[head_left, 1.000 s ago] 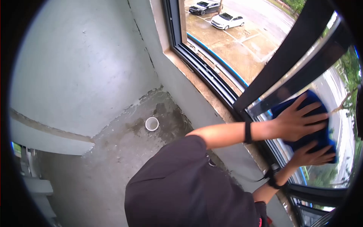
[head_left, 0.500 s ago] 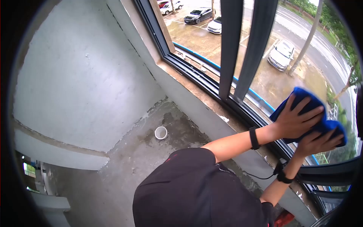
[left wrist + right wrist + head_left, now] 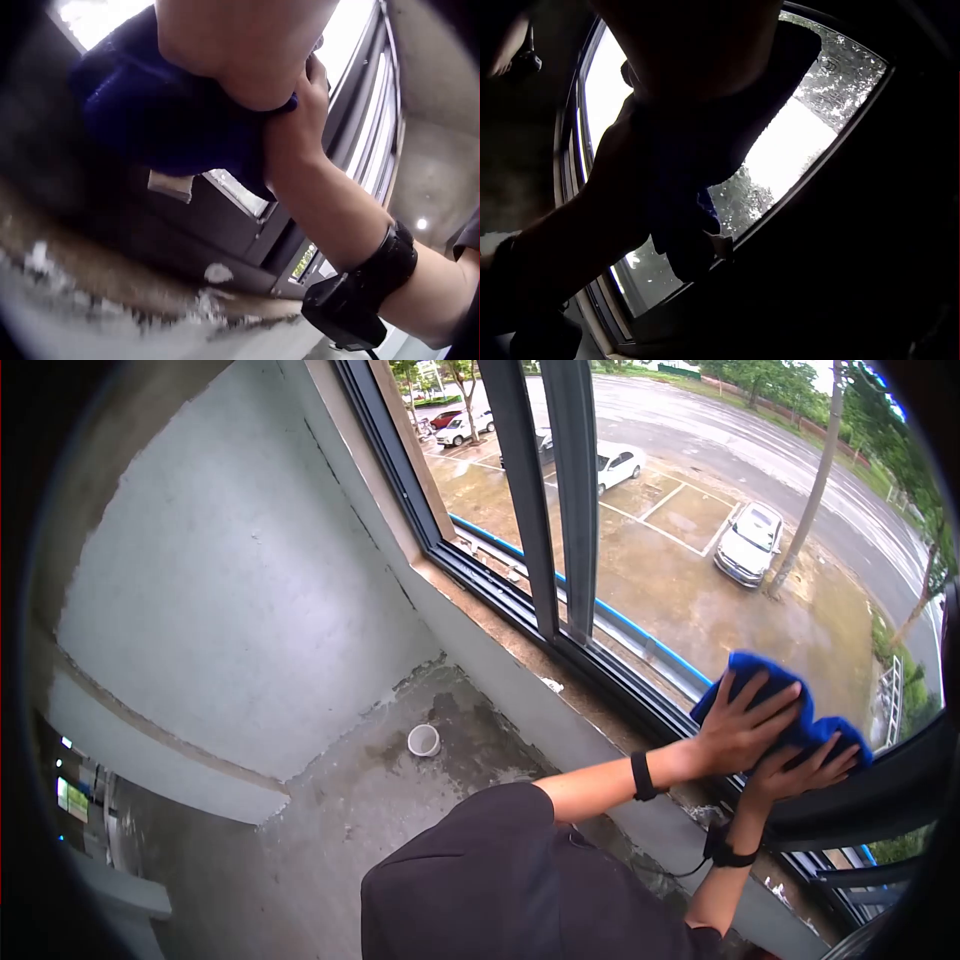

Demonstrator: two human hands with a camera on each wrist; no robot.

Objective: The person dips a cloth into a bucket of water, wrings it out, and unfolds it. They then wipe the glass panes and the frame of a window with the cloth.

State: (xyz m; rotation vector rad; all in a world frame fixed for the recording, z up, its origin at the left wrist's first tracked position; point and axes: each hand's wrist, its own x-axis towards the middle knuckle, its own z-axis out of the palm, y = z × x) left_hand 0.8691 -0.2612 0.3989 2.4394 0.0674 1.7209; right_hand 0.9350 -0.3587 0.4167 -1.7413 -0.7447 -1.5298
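Note:
A blue cloth [image 3: 734, 670] lies against the window glass [image 3: 680, 570], close to the pane's lower right frame in the head view. My left hand [image 3: 745, 732] rests on it with fingers spread and straight. Lower and to the right, my right hand [image 3: 800, 768] also presses the cloth with extended fingers, its thumb side close by the left hand. In the left wrist view the cloth [image 3: 150, 112] hangs below the left hand [image 3: 240, 52], and the right forearm [image 3: 337, 202] crosses behind. The right wrist view is dark, with the cloth [image 3: 791, 56] outlined against the bright pane.
A dark window frame [image 3: 575, 500] divides the opening, with a rough sill [image 3: 490, 610] below it. A white pipe end [image 3: 424, 740] sticks up from the concrete floor [image 3: 330, 830]. Outside are parked cars, including a white car [image 3: 750, 545]. Black bands circle both wrists.
Both hands and the cloth have slid along the glass, away from the upright frame and toward the lower right frame. The head view has turned, showing more of the car park.

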